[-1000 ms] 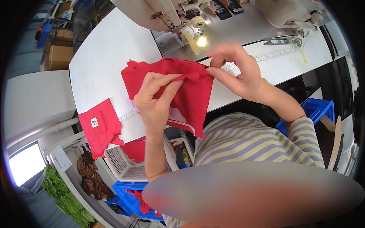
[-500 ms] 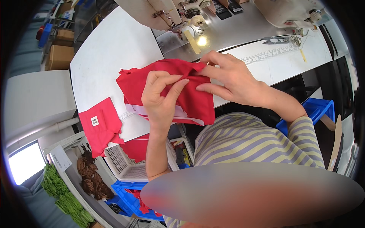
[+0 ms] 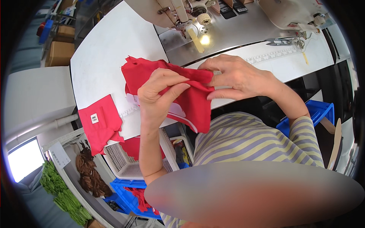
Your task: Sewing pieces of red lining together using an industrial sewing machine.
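A folded piece of red fabric (image 3: 190, 102) with a white strip along its lower side is held up in front of me, over the table's near edge. My left hand (image 3: 157, 93) pinches a fold near its middle between thumb and fingers. At the fabric's right end, my right hand (image 3: 237, 78) grips the upper edge, its fingers partly hidden by the cloth. To the left, a second red fabric piece (image 3: 100, 123) with a small white label lies on the white table (image 3: 99, 68), partly hanging over the edge.
A sewing machine (image 3: 163, 13) stands beyond the fabric, and another machine head (image 3: 289, 15) is at far right. Thread snips (image 3: 281, 41) lie near a ruler marking (image 3: 273, 55). Below the table are a white basket (image 3: 118, 161), blue crates (image 3: 133, 203), and green bundles (image 3: 72, 205).
The fabric's right end has moved slightly right and down with my right hand, and its fold has tilted. My left hand has shifted a little left, keeping its pinch.
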Action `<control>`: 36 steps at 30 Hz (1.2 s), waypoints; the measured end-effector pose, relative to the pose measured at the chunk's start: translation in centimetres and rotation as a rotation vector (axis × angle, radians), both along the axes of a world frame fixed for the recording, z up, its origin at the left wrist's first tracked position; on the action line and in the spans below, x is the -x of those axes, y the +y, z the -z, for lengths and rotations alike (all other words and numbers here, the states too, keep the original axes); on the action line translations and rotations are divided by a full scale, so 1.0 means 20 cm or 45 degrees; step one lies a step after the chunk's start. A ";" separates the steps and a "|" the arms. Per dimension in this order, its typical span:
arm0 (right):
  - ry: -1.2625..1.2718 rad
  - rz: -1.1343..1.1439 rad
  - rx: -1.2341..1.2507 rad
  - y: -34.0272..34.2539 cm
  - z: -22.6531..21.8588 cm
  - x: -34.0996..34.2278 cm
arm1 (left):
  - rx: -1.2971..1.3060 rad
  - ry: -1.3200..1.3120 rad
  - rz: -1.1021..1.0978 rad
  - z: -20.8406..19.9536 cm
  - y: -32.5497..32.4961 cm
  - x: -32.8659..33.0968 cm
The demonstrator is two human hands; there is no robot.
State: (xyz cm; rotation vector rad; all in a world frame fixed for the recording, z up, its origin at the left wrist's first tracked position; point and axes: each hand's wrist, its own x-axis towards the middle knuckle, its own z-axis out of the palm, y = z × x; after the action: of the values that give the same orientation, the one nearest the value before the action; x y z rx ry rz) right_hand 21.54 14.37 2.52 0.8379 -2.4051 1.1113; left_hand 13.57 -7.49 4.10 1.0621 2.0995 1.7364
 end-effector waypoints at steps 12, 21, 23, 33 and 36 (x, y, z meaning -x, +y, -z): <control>-0.303 0.184 0.344 -0.05 0.04 -0.05 | 0.085 -0.107 -0.055 -0.01 -0.01 0.00; -0.149 0.137 0.083 0.00 0.02 -0.01 | 0.094 -0.017 -0.115 -0.01 -0.02 0.00; -0.084 0.094 0.073 0.01 0.01 -0.01 | 0.096 0.027 -0.120 -0.01 -0.03 0.00; -0.722 0.123 0.768 -0.06 0.05 -0.05 | 0.026 -0.003 -0.169 0.04 -0.05 -0.01; -0.844 0.146 0.870 -0.08 0.04 -0.06 | 0.061 0.061 -0.190 0.05 -0.04 -0.02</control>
State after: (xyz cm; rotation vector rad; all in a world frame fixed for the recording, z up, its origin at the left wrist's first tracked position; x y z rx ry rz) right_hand 22.69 12.68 1.70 0.0976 -2.1879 2.2305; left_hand 13.91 -8.28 3.10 0.9664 2.2908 1.7322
